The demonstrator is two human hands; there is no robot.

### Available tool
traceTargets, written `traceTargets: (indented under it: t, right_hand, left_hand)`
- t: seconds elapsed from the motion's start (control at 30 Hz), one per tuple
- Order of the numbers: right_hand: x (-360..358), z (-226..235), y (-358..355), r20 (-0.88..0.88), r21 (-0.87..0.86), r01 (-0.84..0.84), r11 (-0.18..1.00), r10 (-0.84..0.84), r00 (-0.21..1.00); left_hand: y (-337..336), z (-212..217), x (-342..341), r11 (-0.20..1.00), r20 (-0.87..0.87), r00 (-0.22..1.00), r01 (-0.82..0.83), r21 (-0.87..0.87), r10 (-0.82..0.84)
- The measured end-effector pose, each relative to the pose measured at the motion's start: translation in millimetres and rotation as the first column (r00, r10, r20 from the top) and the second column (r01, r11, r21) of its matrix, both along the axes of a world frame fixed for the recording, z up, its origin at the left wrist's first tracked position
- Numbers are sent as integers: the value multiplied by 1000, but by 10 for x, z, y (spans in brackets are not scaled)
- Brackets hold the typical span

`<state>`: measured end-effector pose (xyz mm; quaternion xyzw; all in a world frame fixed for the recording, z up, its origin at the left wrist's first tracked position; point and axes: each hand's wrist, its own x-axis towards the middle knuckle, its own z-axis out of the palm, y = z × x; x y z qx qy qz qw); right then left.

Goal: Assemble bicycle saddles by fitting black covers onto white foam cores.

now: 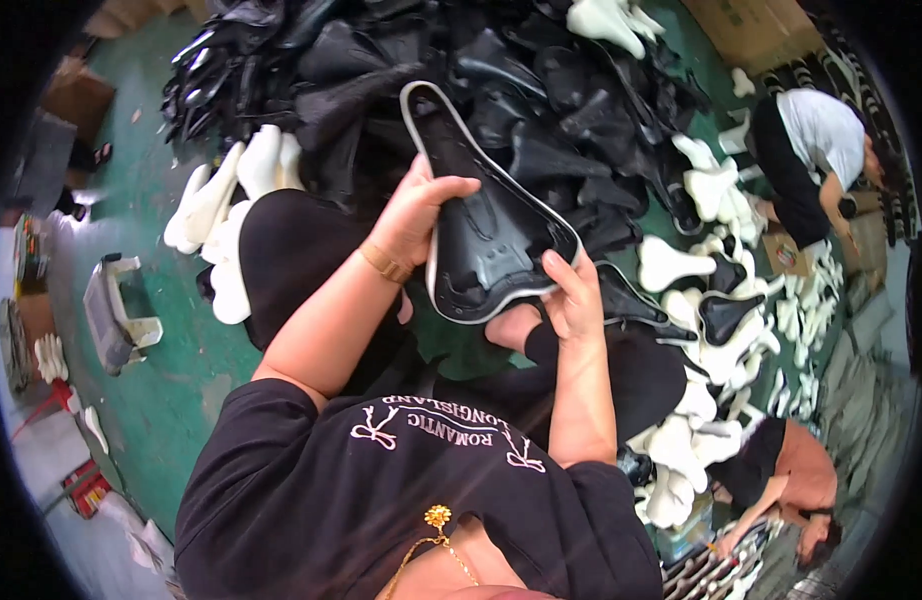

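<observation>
Black saddle heap (501, 90), white shells (711, 190), co-workers (811, 140)

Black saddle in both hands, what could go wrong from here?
1. The black saddle is pinched only at its edges by the left hand and right hand; it might slip.
2. The black pile rises close behind; a swing could topple pieces.
3. White saddle parts crowd the right side.

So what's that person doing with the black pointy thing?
The person is sitting on a green floor and holding a black bicycle saddle shell with a pale edge in both hands. The left hand grips its near side and the right hand holds its wide end. In front lies a big pile of black saddles, and white saddle pieces are spread on the right. Two other people sit on the floor at the right.
</observation>
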<state>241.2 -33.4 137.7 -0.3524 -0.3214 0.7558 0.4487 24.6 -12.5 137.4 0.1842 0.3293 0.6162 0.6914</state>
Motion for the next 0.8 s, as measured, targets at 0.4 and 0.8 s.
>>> traceTargets:
  t: [0.4,0.8]
  right_hand:
    - [112,-33,-139,90,-34,46,998,-43,995]
    - [4216,125,-1311,379,345,894,285,-914,145]
  left_hand:
    - [177,21,-305,924,-380,870,-189,331,314]
    - [-347,-229,-2349,851,-906,155,-434,295,393]
